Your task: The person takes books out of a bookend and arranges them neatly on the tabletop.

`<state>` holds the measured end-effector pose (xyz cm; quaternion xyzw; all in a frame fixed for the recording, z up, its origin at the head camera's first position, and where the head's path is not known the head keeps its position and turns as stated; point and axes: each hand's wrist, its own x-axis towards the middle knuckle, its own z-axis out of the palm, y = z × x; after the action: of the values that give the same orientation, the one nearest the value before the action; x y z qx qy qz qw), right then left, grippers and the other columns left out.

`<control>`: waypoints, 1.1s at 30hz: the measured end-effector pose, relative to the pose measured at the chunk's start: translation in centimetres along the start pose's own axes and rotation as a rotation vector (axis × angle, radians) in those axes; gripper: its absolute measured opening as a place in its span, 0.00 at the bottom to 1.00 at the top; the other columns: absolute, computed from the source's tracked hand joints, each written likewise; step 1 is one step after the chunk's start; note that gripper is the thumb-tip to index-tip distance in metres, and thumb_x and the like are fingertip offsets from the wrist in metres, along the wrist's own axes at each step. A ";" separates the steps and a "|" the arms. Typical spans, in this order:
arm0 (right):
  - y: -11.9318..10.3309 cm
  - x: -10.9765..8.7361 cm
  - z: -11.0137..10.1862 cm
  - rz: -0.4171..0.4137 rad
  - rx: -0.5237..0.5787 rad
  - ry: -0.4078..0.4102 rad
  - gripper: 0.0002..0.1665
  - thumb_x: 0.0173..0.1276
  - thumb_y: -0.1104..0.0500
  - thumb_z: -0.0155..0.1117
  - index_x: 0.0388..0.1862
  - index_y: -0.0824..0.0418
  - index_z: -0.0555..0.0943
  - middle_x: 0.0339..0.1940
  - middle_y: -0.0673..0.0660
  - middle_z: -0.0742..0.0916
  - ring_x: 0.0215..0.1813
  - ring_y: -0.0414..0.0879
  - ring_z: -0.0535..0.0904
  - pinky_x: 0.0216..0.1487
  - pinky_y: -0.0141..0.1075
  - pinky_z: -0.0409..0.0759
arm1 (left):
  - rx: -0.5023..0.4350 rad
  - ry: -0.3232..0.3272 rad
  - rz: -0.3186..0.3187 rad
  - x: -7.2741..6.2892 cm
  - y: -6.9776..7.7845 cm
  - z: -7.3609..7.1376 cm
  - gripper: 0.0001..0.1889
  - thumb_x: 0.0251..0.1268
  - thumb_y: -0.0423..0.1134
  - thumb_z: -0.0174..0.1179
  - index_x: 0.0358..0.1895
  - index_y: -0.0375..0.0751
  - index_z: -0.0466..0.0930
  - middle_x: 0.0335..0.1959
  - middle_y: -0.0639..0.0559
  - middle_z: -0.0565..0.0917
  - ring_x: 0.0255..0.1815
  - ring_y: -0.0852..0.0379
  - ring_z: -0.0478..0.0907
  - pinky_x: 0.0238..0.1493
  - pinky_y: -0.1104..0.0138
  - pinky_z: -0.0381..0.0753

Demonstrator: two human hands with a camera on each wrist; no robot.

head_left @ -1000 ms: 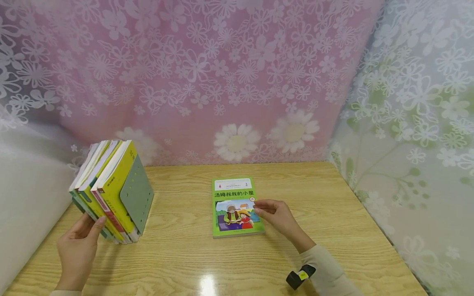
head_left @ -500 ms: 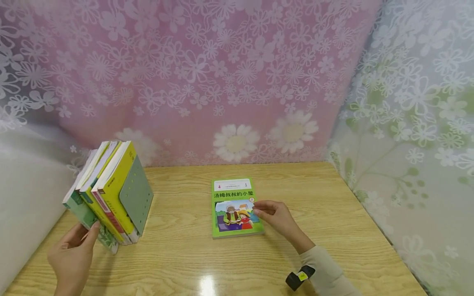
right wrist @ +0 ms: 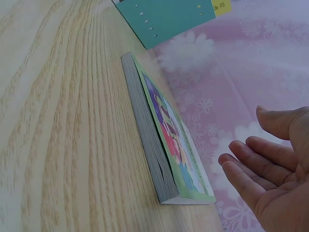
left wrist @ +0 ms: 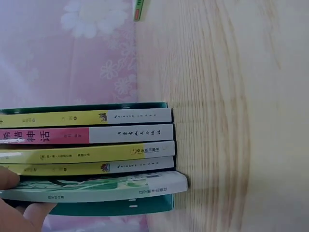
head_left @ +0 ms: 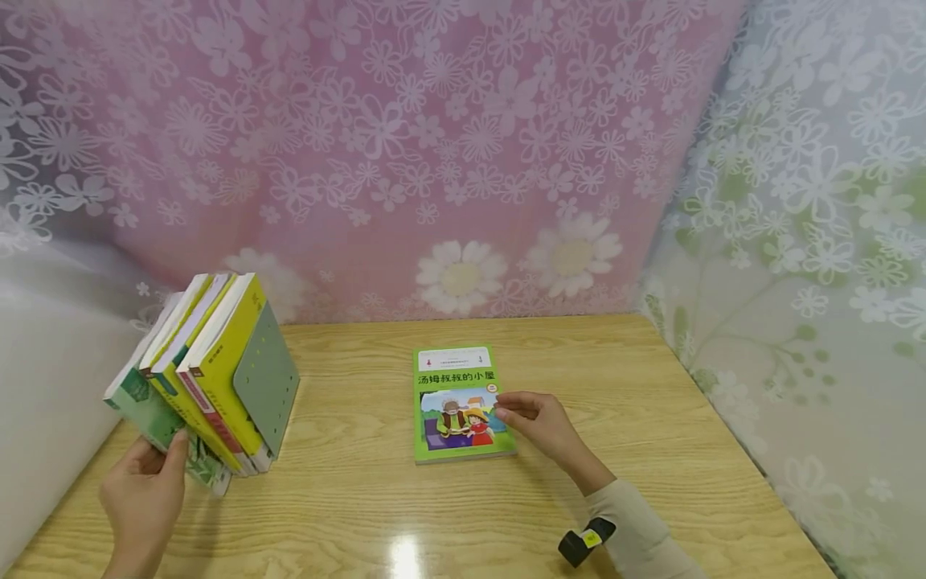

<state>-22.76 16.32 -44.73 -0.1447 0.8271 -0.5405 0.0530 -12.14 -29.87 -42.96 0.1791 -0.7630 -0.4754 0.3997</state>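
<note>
At the left, my left hand (head_left: 145, 490) pinches a thin book with a pale green spine (head_left: 155, 418) between thumb and fingers. This book leans out from the left end of a row of books, and its spine sticks out past theirs in the left wrist view (left wrist: 111, 191). A green metal bookend (head_left: 268, 386) holds the row upright. My right hand (head_left: 546, 434) is by the right edge of a bright green picture-cover book (head_left: 456, 418) lying flat on the table. In the right wrist view its fingers (right wrist: 260, 166) are relaxed and hold nothing.
Several yellow-spined books and one pink-spined book (left wrist: 46, 136) stand in the bookend. A pink flowered curtain (head_left: 463, 161) closes off the back of the wooden table (head_left: 362, 498), and pale flowered cloth (head_left: 817, 241) hangs along the right side.
My left hand has shifted left and slightly toward me, drawing the pale green book partly out and tilting it away from the row. The right hand has stayed in place.
</note>
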 end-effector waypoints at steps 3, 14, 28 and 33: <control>0.0 0.0 0.0 -0.007 0.002 -0.005 0.25 0.68 0.53 0.64 0.56 0.70 0.79 0.51 0.62 0.85 0.51 0.51 0.82 0.50 0.34 0.82 | -0.006 0.023 -0.014 -0.3 0.3 -0.3 0.13 0.59 0.29 0.65 0.45 0.22 0.81 0.21 0.85 0.75 0.22 0.84 0.75 0.23 0.88 0.73; 0.0 0.0 0.3 -0.045 0.036 -0.032 0.25 0.68 0.54 0.64 0.56 0.72 0.78 0.51 0.64 0.85 0.51 0.52 0.82 0.49 0.33 0.82 | 0.049 0.039 -0.254 -1.7 1.6 -3.1 0.25 0.53 0.37 0.72 0.53 0.28 0.79 0.18 0.85 0.75 0.18 0.82 0.75 0.21 0.87 0.73; 0.0 -0.1 0.7 -0.037 0.083 -0.057 0.23 0.66 0.59 0.66 0.53 0.75 0.78 0.49 0.67 0.85 0.47 0.50 0.84 0.46 0.30 0.82 | 0.169 -0.072 -0.320 -2.4 1.8 -6.9 0.22 0.67 0.36 0.59 0.63 0.33 0.73 0.54 0.52 0.78 0.27 0.88 0.71 0.23 0.87 0.72; -0.2 -0.3 0.7 -0.047 0.096 -0.064 0.23 0.67 0.60 0.65 0.54 0.75 0.78 0.50 0.68 0.84 0.49 0.54 0.83 0.47 0.31 0.82 | 0.124 -0.145 -0.033 -3.6 0.2 -8.4 0.20 0.59 0.23 0.62 0.56 0.28 0.78 0.42 0.76 0.75 0.33 0.87 0.73 0.24 0.86 0.74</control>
<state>-22.26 15.71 -44.87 -0.1783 0.7946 -0.5757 0.0735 -3.34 -32.34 -42.43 0.1810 -0.8148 -0.4455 0.3239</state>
